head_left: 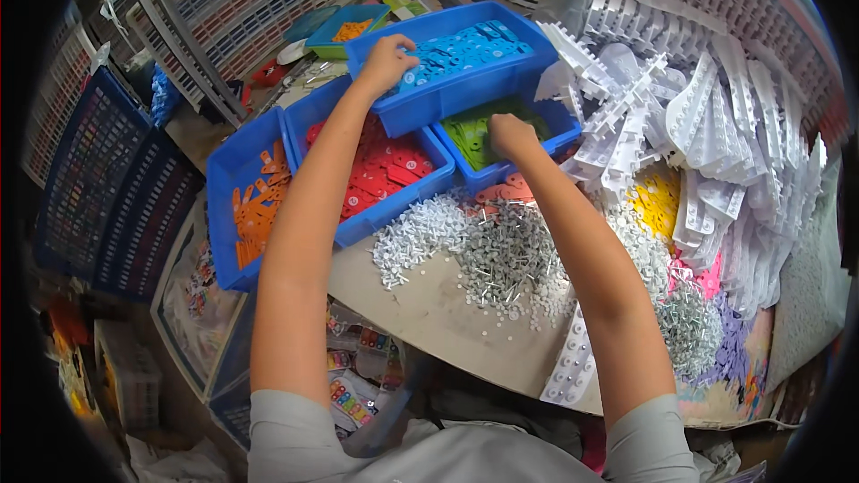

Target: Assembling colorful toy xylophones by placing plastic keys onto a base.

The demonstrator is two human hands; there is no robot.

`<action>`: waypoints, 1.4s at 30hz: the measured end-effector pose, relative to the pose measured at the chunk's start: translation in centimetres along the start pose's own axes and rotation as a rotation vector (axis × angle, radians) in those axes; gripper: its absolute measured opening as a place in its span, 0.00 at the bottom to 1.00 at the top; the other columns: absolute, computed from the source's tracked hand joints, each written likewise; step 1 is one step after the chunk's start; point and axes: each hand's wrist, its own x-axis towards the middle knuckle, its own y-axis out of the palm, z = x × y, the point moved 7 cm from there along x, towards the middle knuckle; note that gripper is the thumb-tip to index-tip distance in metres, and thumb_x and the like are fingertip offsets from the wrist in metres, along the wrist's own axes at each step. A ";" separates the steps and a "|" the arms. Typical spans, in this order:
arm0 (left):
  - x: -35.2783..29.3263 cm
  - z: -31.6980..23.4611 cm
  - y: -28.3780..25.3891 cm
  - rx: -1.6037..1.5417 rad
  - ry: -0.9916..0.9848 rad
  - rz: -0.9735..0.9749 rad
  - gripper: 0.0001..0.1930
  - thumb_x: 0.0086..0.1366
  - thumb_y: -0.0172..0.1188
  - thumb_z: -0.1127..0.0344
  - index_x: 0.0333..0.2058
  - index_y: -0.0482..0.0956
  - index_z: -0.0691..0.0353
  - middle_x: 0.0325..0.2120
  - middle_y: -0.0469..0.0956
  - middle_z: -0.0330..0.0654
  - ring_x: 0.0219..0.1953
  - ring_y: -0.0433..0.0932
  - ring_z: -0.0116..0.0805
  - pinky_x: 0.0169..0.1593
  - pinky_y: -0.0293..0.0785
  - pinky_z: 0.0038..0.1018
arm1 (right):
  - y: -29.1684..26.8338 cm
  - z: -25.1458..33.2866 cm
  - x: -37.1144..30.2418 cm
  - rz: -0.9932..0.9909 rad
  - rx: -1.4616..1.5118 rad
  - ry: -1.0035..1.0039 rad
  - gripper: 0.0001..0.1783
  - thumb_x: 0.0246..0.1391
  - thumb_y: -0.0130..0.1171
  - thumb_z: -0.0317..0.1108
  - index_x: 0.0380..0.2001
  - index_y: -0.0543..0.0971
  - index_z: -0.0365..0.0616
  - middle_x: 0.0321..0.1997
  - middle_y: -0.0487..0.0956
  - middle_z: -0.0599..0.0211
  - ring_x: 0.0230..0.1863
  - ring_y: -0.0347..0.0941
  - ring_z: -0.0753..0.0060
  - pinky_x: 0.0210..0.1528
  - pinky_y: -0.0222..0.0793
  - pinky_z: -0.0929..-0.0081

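My left hand (387, 63) reaches over the left end of an upper blue bin (474, 94). Its fingers are bent and loosely apart, close to the flat light-blue plastic pieces (470, 52) inside. Lower and to the right, my right hand (514, 137) is closed in a smaller blue bin (488, 177), among flat green pieces (470, 139). Its fingertips are hidden, so whatever they hold does not show. The upper bin rests partly over the bins with green and red pieces (389, 174).
Orange pieces (259, 215) fill a bin at left. White and silvery small parts (506, 250) lie heaped on the table (394, 291). A white studded strip (570, 362) lies at the front edge. White plastic strips (716, 125) pile up at right, near yellow pieces (656, 201) and purple pieces (732, 340).
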 end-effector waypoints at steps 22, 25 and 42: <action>-0.1 -1.1 0.2 -0.122 -0.085 -0.013 0.09 0.72 0.52 0.71 0.47 0.68 0.68 0.30 0.77 0.48 0.24 0.84 0.39 0.24 0.80 0.30 | 1.3 -1.7 2.2 -0.093 0.071 -0.167 0.10 0.53 0.62 0.30 0.38 0.84 0.39 0.37 0.84 0.48 0.47 0.81 0.45 0.46 0.78 0.54; -0.7 -0.5 0.2 -0.100 -0.084 -0.049 0.12 0.67 0.57 0.76 0.49 0.75 0.72 0.30 0.79 0.47 0.26 0.85 0.36 0.28 0.82 0.27 | -2.3 -0.7 -0.6 -0.259 0.405 -0.199 0.11 0.53 0.65 0.32 0.36 0.81 0.36 0.33 0.83 0.47 0.38 0.82 0.50 0.39 0.75 0.59; -10.6 -10.5 0.1 -0.632 -0.028 -0.279 0.12 0.72 0.56 0.69 0.49 0.73 0.70 0.38 0.85 0.50 0.41 0.86 0.38 0.44 0.81 0.24 | -7.8 -10.4 -39.0 -0.345 0.503 0.147 0.04 0.60 0.60 0.27 0.36 0.77 0.40 0.41 0.77 0.63 0.47 0.72 0.65 0.53 0.65 0.69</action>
